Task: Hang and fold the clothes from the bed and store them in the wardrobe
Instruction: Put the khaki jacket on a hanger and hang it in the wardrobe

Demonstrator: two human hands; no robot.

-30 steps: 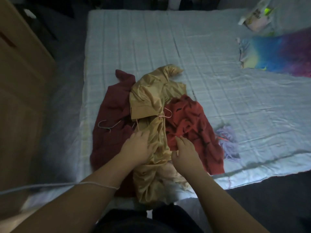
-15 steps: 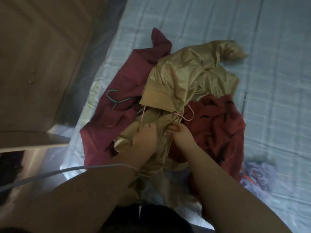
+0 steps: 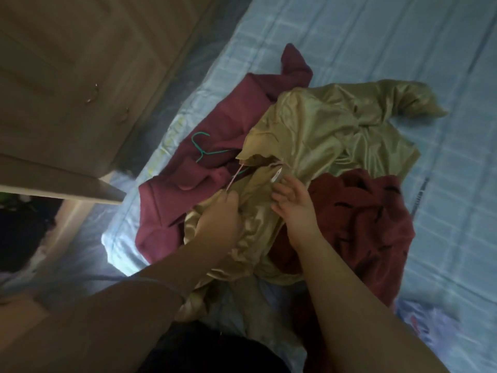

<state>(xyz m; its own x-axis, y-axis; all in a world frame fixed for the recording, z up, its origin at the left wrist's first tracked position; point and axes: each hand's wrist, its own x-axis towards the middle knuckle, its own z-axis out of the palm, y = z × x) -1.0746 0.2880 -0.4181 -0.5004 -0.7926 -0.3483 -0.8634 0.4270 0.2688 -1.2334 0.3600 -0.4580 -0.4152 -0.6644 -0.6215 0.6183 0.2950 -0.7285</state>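
Has loosened right hand point(image 3: 294, 203), fingers now spread beside gold satin garment point(image 3: 336, 130) on bed point(image 3: 376, 36), grips its folds with left hand point(image 3: 220, 214), maroon garment point(image 3: 185, 189) with green hanger point(image 3: 203, 149) crowding at nine o'clock, red printed garment point(image 3: 363, 211) at three.

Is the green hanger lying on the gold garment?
No, the green hanger lies on the maroon garment, beside the gold garment and not on it.

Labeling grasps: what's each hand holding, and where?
Left hand grips the gold garment at its bunched middle, beside the pink hanger. Right hand: open, nothing held.
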